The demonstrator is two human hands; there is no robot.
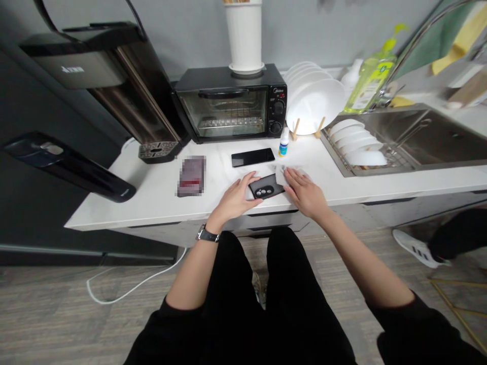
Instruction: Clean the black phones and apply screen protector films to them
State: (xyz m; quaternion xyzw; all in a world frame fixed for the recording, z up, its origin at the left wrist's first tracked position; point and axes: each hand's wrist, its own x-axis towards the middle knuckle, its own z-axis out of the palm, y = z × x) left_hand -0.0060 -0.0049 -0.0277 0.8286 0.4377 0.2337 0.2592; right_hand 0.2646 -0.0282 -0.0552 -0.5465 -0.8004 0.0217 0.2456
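Observation:
A dark phone case (pixel 262 188), its camera cut-outs showing at the near left, lies on the white counter. My left hand (pixel 238 196) grips the case's left end between thumb and fingers. With fingers pressed down, my right hand (pixel 304 191) holds a thin white tissue (pixel 280 175) against the right part of the case and partly hides it. Just behind the case lies a black smartphone (pixel 253 157), screen up. A small spray bottle (pixel 283 144) with a blue and yellow label stands upright to the phone's right.
A pixelated packet-like item (pixel 192 176) lies left. Behind are a toaster oven (pixel 232 111) and a tall drinks machine (pixel 129 91). White plates (pixel 315 104) stand racked beside the sink (pixel 437 134). Another person's shoe (pixel 416 248) is at right on the floor.

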